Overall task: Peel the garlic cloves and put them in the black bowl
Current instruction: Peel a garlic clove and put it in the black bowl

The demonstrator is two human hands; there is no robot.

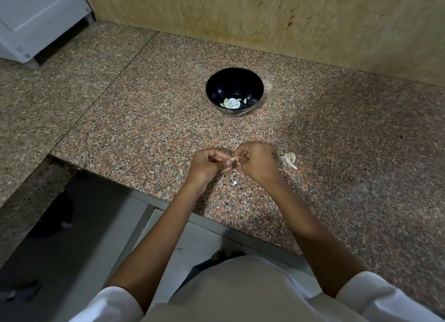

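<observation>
Left hand and right hand pinching one garlic clove above near tabletop, black bowl farther back holding peeled cloves

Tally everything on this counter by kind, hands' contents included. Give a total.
Black bowl: 1
Peeled cloves in the bowl: about 5, too small to be sure
Clove pinched between left hand and right hand: 1
Garlic cluster on the counter: 1
Loose skin scrap: 1
Total: about 9
</observation>
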